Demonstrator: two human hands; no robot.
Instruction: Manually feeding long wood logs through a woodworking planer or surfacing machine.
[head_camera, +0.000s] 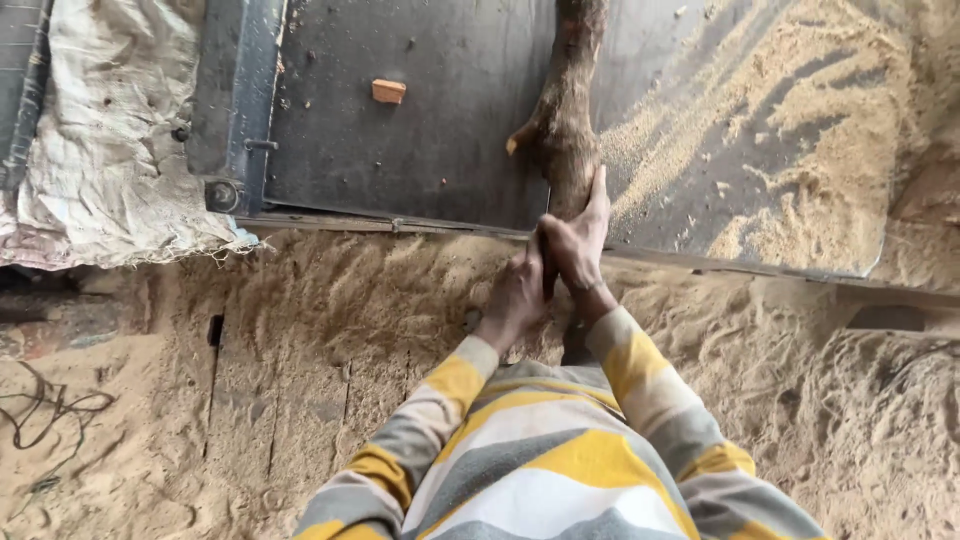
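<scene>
A rough brown log (567, 100) with a short stub branch lies lengthwise on the dark metal saw table (430, 140), running from the top edge down to the table's near edge. Both hands clasp its near end. My left hand (516, 293) wraps the end from the left, below the table edge. My right hand (577, 240) grips from the right, with its fingers stretched up along the bark. My sleeves are striped yellow, grey and white.
A small orange wood block (388, 91) lies on the table. Sawdust (790, 130) covers the table's right part and the ground (250, 400). A grey metal frame (235, 110) and worn sacking (100, 140) stand at left. A dark wire (50, 410) lies at lower left.
</scene>
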